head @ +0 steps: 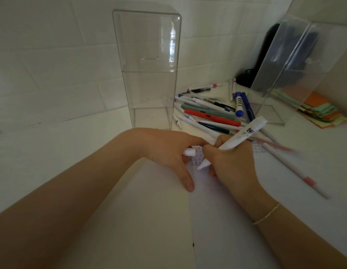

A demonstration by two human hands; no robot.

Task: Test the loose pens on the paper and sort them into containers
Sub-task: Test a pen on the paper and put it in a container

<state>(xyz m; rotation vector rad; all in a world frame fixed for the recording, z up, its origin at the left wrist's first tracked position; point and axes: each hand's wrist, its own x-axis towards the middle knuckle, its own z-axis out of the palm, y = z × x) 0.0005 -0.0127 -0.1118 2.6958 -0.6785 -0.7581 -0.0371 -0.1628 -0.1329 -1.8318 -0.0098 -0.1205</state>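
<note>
Just in front of the clear container (pixel 149 74), the right hand (pixel 232 158) pinches a white pen (pixel 238 138) tip-down on the paper (pixel 227 220), while the left hand (pixel 168 150) apparently grips its cap (pixel 189 152).

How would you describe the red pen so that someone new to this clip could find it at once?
Start at the tall clear box standing against the tiled wall; just right of its base lies a pile of pens. The red pen lies near the front of that pile, slanting down to the right below a green pen. It is the only one there with a solid red barrel.
</note>
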